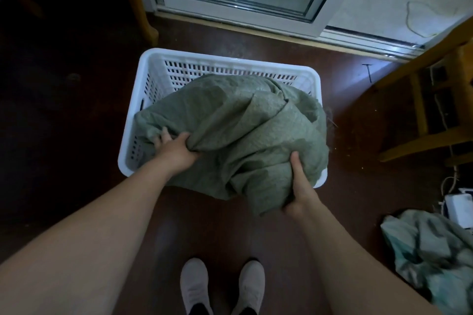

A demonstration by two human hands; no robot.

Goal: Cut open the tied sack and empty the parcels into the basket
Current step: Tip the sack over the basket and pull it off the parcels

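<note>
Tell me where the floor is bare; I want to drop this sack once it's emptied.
Bare floor lies between the white basket and your shoes, and left of the basket. Right is crowded: wooden furniture, cables, a white box, another crumpled sack. The green sack fills most of the basket.

head cam | looks steeply down | close over basket (153,59)

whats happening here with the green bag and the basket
A person stands over a white plastic basket on the floor, gripping a green woven sack with both bare hands. The left hand bunches the fabric on one side; the right hand clutches its near end, which hangs over the basket's near rim. The sack covers most of the basket. No parcels are visible. Another crumpled green sack lies on the floor to the right.
</note>
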